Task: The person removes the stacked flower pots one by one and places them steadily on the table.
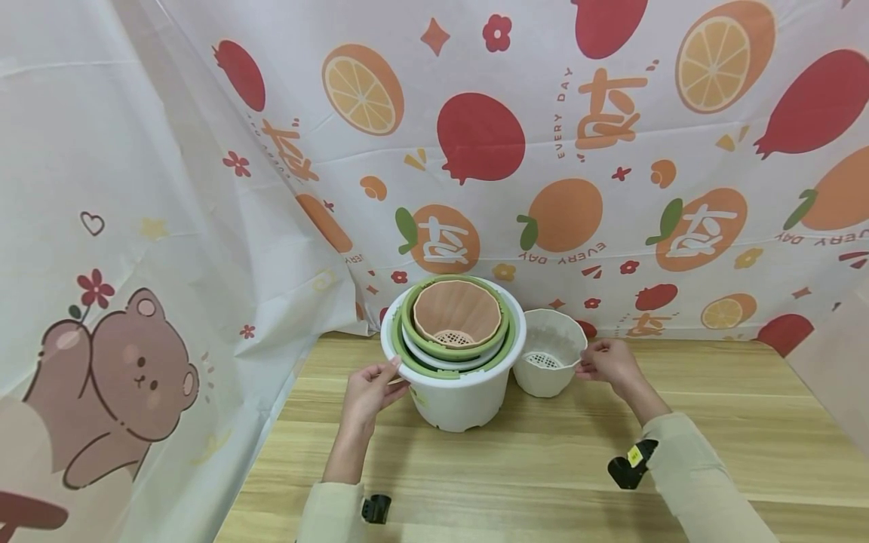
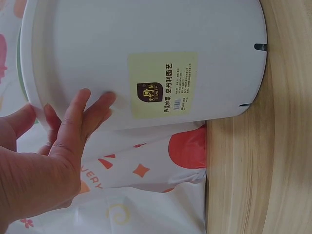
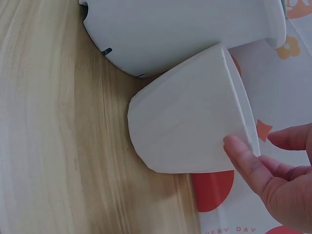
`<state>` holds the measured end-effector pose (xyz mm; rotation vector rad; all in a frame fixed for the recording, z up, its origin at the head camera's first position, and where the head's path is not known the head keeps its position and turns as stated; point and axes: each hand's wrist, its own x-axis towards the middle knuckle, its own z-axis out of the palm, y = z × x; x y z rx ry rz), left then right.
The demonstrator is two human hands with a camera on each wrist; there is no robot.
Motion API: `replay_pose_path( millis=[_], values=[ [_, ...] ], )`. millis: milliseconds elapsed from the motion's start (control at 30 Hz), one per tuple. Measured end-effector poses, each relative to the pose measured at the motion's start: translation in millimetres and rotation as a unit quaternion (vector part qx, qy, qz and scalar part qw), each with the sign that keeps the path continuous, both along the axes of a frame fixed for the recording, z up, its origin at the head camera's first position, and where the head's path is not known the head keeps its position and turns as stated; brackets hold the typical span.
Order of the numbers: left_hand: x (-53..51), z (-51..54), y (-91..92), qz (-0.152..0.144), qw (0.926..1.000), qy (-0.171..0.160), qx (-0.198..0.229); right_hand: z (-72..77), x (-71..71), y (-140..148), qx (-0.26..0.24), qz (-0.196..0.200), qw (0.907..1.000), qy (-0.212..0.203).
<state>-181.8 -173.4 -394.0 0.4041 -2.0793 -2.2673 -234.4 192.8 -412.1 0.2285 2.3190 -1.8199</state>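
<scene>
Two rims are held

On the bench (image 1: pixel 529 483) stands the large white pot (image 1: pixel 462 405), at about two o'clock from the left hand (image 1: pixel 369 390), whose fingers grip its rim. The small white pot (image 1: pixel 555 339), mouth upward, is at nine o'clock from the nearer right hand (image 1: pixel 609 362); these fingers pinch its rim. Only the head view shows the brownish pot (image 1: pixel 458 308) nested inside; only the left wrist view, the readable label (image 2: pixel 163 85).

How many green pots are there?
2: the larger green pot inside the big white pot, and the smaller green pot nested within it. Others may be hidden.
</scene>
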Motion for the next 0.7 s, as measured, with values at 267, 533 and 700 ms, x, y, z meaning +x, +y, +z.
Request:
replay_pose_path(
  millis=[267, 533, 700],
  values=[
    [-0.2, -0.6, -0.2, -0.001, 1.0000, 0.002, 0.001, 8.0, -1.8, -2.1, 0.013, 0.010, 0.9999, -0.002],
    [-0.2, -0.4, 0.1, 0.002, 1.0000, 0.000, 0.001, 16.2, -0.8, -6.3, 0.022, 0.026, 0.9993, 0.013],
    [-0.4, -0.7, 0.1, 0.002, 1.0000, 0.000, -0.001, 21.1, -2.2, -8.6, 0.035, 0.031, 0.9987, 0.020]
  ],
)
